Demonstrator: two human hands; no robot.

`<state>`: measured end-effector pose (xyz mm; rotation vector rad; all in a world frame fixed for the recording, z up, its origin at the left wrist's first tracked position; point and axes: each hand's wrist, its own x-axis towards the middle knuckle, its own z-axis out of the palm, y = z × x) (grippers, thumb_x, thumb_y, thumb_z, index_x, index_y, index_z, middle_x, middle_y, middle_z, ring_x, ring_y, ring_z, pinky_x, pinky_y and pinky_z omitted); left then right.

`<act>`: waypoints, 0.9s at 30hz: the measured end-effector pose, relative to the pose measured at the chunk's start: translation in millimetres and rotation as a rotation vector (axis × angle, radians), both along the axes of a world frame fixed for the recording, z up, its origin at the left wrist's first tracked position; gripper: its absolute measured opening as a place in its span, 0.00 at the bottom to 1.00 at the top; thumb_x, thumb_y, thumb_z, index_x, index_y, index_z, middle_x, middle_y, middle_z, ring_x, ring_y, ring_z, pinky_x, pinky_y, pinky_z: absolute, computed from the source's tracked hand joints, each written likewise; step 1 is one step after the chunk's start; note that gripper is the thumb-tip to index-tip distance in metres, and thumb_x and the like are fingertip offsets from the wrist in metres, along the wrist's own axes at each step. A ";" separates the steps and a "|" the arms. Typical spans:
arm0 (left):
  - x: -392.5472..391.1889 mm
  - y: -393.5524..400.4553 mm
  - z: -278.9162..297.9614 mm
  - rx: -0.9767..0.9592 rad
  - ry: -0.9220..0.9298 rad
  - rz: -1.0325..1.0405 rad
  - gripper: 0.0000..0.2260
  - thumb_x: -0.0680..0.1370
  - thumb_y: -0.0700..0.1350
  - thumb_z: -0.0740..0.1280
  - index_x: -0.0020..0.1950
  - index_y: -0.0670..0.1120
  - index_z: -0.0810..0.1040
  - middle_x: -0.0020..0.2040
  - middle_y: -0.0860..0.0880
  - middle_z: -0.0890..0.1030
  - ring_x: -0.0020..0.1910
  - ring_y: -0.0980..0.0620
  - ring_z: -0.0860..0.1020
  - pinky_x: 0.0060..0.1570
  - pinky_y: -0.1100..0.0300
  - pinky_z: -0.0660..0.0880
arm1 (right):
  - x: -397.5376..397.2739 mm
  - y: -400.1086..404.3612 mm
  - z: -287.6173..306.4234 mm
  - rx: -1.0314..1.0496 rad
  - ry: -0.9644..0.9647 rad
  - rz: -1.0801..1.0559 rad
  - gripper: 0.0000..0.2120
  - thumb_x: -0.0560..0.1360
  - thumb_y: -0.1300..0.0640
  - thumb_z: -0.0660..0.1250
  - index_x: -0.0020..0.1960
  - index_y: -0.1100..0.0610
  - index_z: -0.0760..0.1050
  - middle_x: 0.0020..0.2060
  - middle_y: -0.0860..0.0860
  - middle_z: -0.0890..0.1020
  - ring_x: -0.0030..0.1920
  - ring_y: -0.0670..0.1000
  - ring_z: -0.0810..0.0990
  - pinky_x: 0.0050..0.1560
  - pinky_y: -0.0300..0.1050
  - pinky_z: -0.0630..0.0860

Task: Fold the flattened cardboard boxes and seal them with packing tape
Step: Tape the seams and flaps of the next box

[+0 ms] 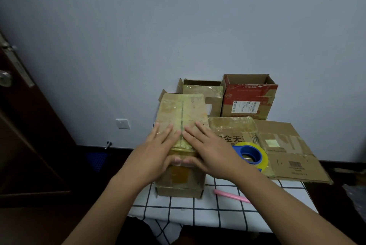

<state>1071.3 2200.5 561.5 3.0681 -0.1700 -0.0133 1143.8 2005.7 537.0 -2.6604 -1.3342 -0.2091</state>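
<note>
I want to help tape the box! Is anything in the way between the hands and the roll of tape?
Nothing visible blocks it. The right hand and left hand press flat on the box, and the tape roll sits on flattened cardboard just beside the right hand.

Folded box [183, 125] stands on table [198, 213] at front left, both hands on its top: left hand [156, 149] left of the seam, right hand [210, 149] right. Tape roll [251, 155] just right of it, on flattened cardboard [293, 151]. Pen [231, 196] in front. Two open boxes [248, 96] behind, against wall [178, 26].
</note>
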 end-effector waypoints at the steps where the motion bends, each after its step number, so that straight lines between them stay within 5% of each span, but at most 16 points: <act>1: -1.7 0.7 0.1 0.022 0.007 0.006 0.32 0.81 0.60 0.56 0.79 0.58 0.42 0.80 0.56 0.40 0.78 0.49 0.37 0.73 0.47 0.60 | -0.7 3.3 -1.0 0.019 -0.018 0.012 0.46 0.74 0.27 0.34 0.79 0.55 0.59 0.78 0.53 0.60 0.79 0.59 0.53 0.75 0.58 0.57; 6: -7.1 -1.7 -6.6 0.032 -0.002 0.044 0.33 0.80 0.62 0.55 0.79 0.58 0.40 0.80 0.55 0.39 0.78 0.49 0.37 0.73 0.47 0.59 | -2.0 -2.2 0.6 0.176 0.109 0.017 0.36 0.78 0.33 0.49 0.80 0.49 0.54 0.80 0.45 0.54 0.80 0.47 0.45 0.75 0.50 0.52; 9: -6.2 -2.5 -5.1 0.017 -0.007 0.036 0.35 0.79 0.63 0.58 0.78 0.60 0.40 0.79 0.56 0.39 0.78 0.49 0.37 0.74 0.46 0.57 | 9.9 -29.8 -7.2 0.763 0.202 -0.173 0.27 0.79 0.40 0.54 0.72 0.52 0.69 0.69 0.45 0.72 0.71 0.45 0.67 0.69 0.44 0.65; 11: -5.3 -4.4 -5.9 -0.004 -0.025 0.044 0.33 0.80 0.60 0.59 0.78 0.61 0.42 0.80 0.57 0.42 0.78 0.50 0.38 0.73 0.45 0.60 | 27.1 -56.7 -26.7 0.894 0.158 -0.431 0.17 0.81 0.46 0.57 0.63 0.54 0.75 0.57 0.47 0.78 0.59 0.49 0.76 0.56 0.44 0.71; 13: -3.7 -6.7 -7.2 -0.019 -0.066 0.053 0.32 0.80 0.59 0.59 0.79 0.61 0.45 0.80 0.57 0.44 0.78 0.50 0.38 0.73 0.45 0.61 | 44.2 -83.5 -52.5 0.589 0.175 -0.668 0.15 0.80 0.48 0.60 0.62 0.54 0.74 0.57 0.51 0.78 0.57 0.52 0.76 0.52 0.48 0.73; 16: 0.9 -10.3 -6.4 -0.036 -0.101 0.077 0.32 0.80 0.59 0.59 0.79 0.60 0.46 0.80 0.57 0.44 0.78 0.49 0.38 0.72 0.44 0.61 | 57.3 -104.0 -92.7 -0.006 0.285 -0.708 0.30 0.78 0.41 0.62 0.74 0.56 0.63 0.67 0.55 0.72 0.67 0.56 0.69 0.66 0.52 0.69; 18: 6.4 -14.1 -5.1 -0.048 -0.085 0.095 0.32 0.80 0.59 0.59 0.79 0.60 0.46 0.80 0.57 0.45 0.78 0.49 0.39 0.72 0.43 0.61 | 60.5 -104.9 -111.9 -0.173 0.333 -0.679 0.35 0.77 0.38 0.62 0.76 0.54 0.57 0.68 0.55 0.71 0.69 0.57 0.68 0.73 0.56 0.60; 23: 12.3 -18.6 -5.9 -0.090 -0.045 0.105 0.31 0.80 0.58 0.60 0.79 0.63 0.46 0.80 0.58 0.46 0.78 0.50 0.39 0.73 0.43 0.58 | 59.3 -101.0 -134.5 -0.180 0.300 -0.701 0.33 0.78 0.47 0.63 0.77 0.52 0.52 0.65 0.53 0.75 0.67 0.57 0.72 0.74 0.63 0.54; 27: 15.0 -15.1 -7.4 -0.018 -0.040 0.080 0.34 0.79 0.65 0.57 0.79 0.61 0.42 0.80 0.55 0.44 0.78 0.49 0.38 0.75 0.43 0.41 | 60.4 -99.1 -107.9 -0.032 0.247 -0.669 0.30 0.78 0.49 0.64 0.76 0.47 0.56 0.61 0.51 0.76 0.61 0.56 0.75 0.74 0.61 0.55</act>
